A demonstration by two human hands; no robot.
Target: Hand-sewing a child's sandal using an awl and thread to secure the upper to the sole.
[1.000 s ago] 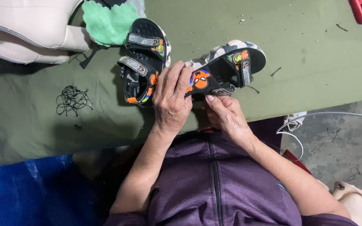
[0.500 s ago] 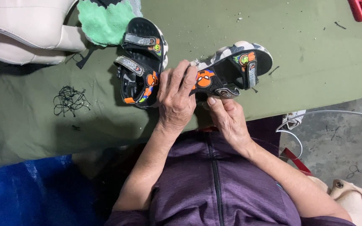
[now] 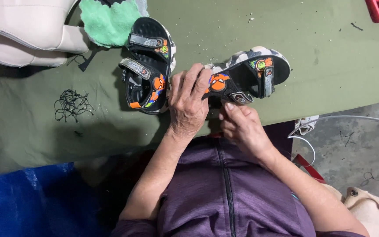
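While both hands work at the table (image 3: 330, 74) edge, the left hand (image 3: 188, 105) lies over the near end of the right-side sandal (image 3: 246, 77), fingers curled down onto its sole and strap, clamping it against the green cloth surface. Right hand (image 3: 242, 127) sits just below, fingertips pinched at the small strap buckle near the orange round badge; can't tell whether it truly grips the strap or only touches it. Second sandal (image 3: 148, 66) lies just beside the left hand, apart from it, toe toward a green rag (image 3: 108, 22). Black thread tangle (image 3: 71, 104) sits well to the left.

Risk, imo: the sandal overhangs the table edge a bit, so if the left hand's hold slackens while the right tugs the strap, it could tip off toward the lap. The strap could also slip from the fingertips, since the pinch looks shallow.
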